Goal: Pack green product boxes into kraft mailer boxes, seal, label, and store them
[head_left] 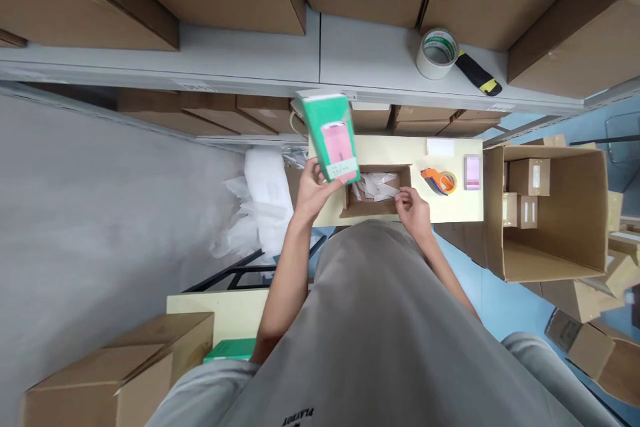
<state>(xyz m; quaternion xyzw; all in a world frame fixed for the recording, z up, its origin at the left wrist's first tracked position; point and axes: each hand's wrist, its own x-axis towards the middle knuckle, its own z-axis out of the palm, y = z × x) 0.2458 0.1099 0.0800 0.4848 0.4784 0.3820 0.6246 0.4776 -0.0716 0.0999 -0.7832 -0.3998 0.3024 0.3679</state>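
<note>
My left hand [316, 192] is closed on the lower end of a green box [329, 137] printed with a pink cup. The green box is raised and tilted over the left side of a small open carton [375, 209]. Crumpled white paper [375, 185] lies inside the carton on the pale table [390, 149]. At the carton's right wall is my right hand [413, 208], its fingers pinched together by the paper's edge. Whether they grip the paper or the carton wall is hidden.
An orange tape dispenser [439, 181] and a small pink-and-grey box [472, 172] lie right of the carton. A tape roll [437, 55] and a utility knife [479, 73] rest on the shelf. A large open carton [555, 260] stands right; white foam wrap [269, 193] is left.
</note>
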